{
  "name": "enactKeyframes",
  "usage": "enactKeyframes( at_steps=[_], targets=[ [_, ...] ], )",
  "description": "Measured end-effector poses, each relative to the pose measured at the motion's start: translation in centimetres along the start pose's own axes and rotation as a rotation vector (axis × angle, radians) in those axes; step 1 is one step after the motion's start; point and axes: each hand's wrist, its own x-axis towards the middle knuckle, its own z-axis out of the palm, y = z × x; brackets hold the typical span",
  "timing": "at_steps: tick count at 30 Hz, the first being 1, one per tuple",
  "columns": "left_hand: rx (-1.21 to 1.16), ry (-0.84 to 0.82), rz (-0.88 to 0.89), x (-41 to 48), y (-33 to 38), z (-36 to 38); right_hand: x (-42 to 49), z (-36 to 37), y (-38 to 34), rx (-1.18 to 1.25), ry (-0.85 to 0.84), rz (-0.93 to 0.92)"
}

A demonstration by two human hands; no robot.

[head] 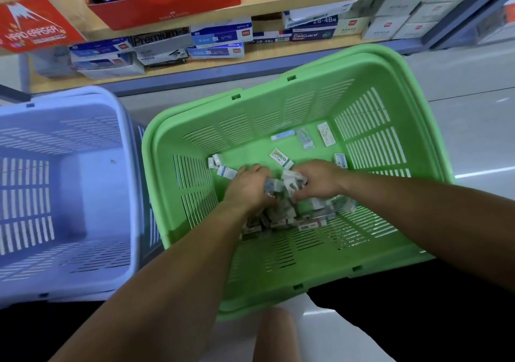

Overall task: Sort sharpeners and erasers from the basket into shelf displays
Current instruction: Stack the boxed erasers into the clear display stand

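Left hand [248, 187] and right hand [320, 182] each clutched small packets [281, 214] in one green basket [278, 102]. Five loose packets [326, 134] lay toward twelve o'clock.

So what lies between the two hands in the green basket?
In the head view, a clump of small wrapped packets, gripped by the left hand and right hand.

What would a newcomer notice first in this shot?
The big green basket fills the centre, with both arms reaching into it. The left hand and right hand meet over a heap of small packets at its bottom, each with a grip on some. A pale blue basket stands to its left, and shelves of stationery boxes run behind.
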Motion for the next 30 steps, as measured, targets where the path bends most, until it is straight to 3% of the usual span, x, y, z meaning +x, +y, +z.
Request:
enactKeyframes(
  at_steps=[4,13,17,19,24,30],
  targets=[
    [-0.005,-0.005,-0.051,0.3,0.3,0.2,0.4,-1.1,-0.2,0.219,0.127,0.018],
    [-0.183,-0.179,-0.103,0.2,0.3,0.3,0.7,-1.2,-0.3,0.323,0.052,0.056],
    [-0.285,-0.050,-0.139,0.4,0.2,0.1,0.6,-1.5,-0.7,0.375,0.118,0.054],
    [-0.424,0.048,-0.202,0.6,0.3,-0.3,0.6,-1.9,-1.1,0.467,0.202,0.055],
    [-1.040,0.237,-0.363,-0.2,1.7,-3.0,-0.3,-3.7,-2.4,0.667,0.316,0.052],
    [-1.325,0.115,-0.254,-3.1,2.4,-5.3,-4.0,-4.7,-5.3,0.713,0.234,0.012]
  ],
)
